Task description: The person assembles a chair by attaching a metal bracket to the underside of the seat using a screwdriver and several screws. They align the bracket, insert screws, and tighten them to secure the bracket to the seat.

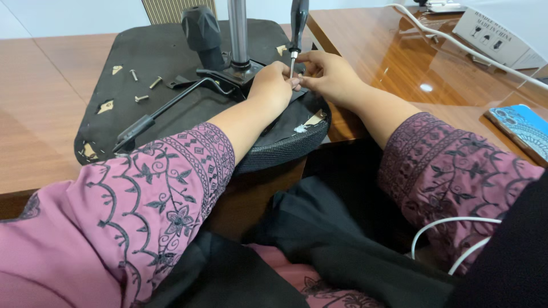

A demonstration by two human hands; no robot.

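I see both hands meet at screwdriver (297, 28) tip over upturned chair seat (171, 63) on worktop (45, 114). Left hand (273, 85) pinched at shaft; right hand (328, 74) pinched beside tip. Loose screws (142, 85) near lever (165, 105).

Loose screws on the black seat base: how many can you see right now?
3 loose screws lie on the seat base, all at its far left: one, another just right of it, and a third nearer. More may be hidden under the hands.
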